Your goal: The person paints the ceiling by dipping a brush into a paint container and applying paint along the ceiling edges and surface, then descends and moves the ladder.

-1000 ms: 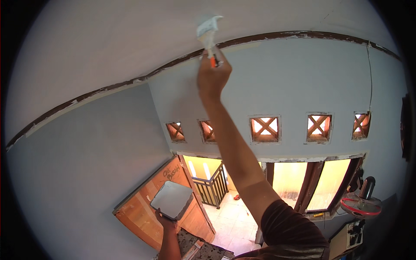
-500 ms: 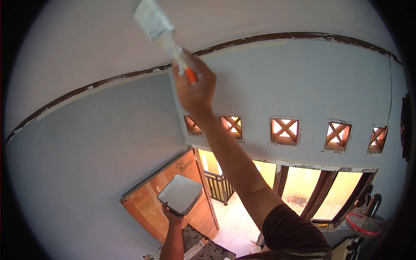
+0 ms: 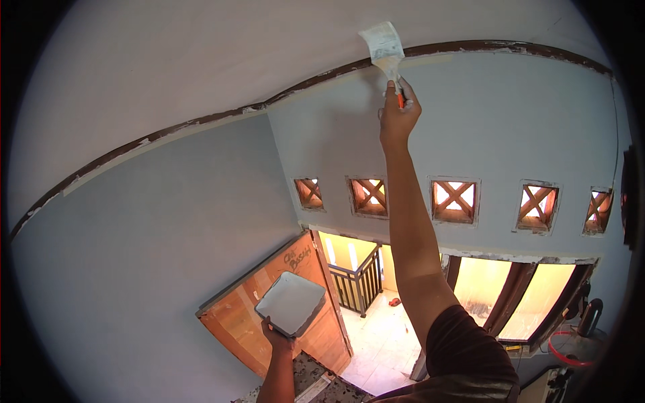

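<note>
Overhead, my right hand (image 3: pixel 401 117) is closed round the handle of a wide paintbrush (image 3: pixel 387 54). Its bristles are coated in white paint, and an orange patch shows at the handle's lower end. The bristles overlap the pale ceiling (image 3: pixel 201 60) beside the dark trim strip (image 3: pixel 463 46); whether they touch cannot be made out. Lower down, my left hand (image 3: pixel 279 336) grips a shallow rectangular tray (image 3: pixel 306 325) by its near left edge. White paint (image 3: pixel 290 301) lies inside the tray, which is held tilted in front of a wooden door.
The open wooden door (image 3: pixel 232 329) leans out at lower left, near a dark speckled surface (image 3: pixel 336 386). Grey-blue walls (image 3: pixel 168 215) meet in a corner. Small cross-barred vents (image 3: pixel 455 200) line the right wall above windows (image 3: pixel 480 285). A fan (image 3: pixel 578 342) stands at lower right.
My right hand has carried the paintbrush rightward and somewhat lower in view, from over the ceiling toward the trim. The tray stays in my left hand, and the whole view has shifted slightly.
</note>
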